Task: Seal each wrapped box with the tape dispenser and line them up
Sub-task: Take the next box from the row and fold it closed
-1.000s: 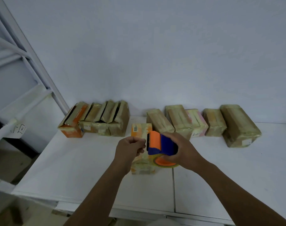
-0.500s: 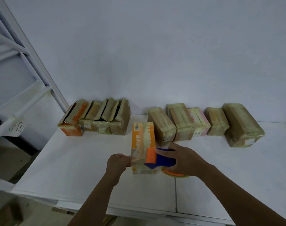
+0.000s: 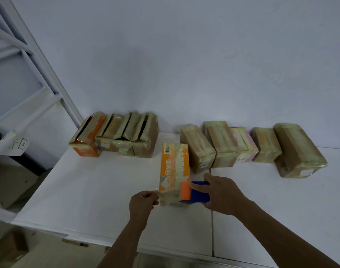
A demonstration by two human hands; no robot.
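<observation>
Table [image 3: 99,190]: white, bearing every box.
Orange box [image 3: 174,167]: flat at near middle, just before the far row [image 3: 229,144] — not yet lined up.
Right hand [image 3: 221,194]: fingers wrapped over tape dispenser [image 3: 194,192] at box's near right edge; press flat, pull straight across.
Left hand [image 3: 143,203]: fingers curled, apparently pinching tape end [image 3: 157,191] — hold taut.

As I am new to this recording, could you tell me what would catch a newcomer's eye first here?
The bright orange box lies in the middle of the white table. The right hand holds an orange-and-blue tape dispenser against its near end, while the left hand pinches clear tape at its near left corner. Behind it, two groups of tan wrapped boxes line the wall, the left group and the right group.
</observation>
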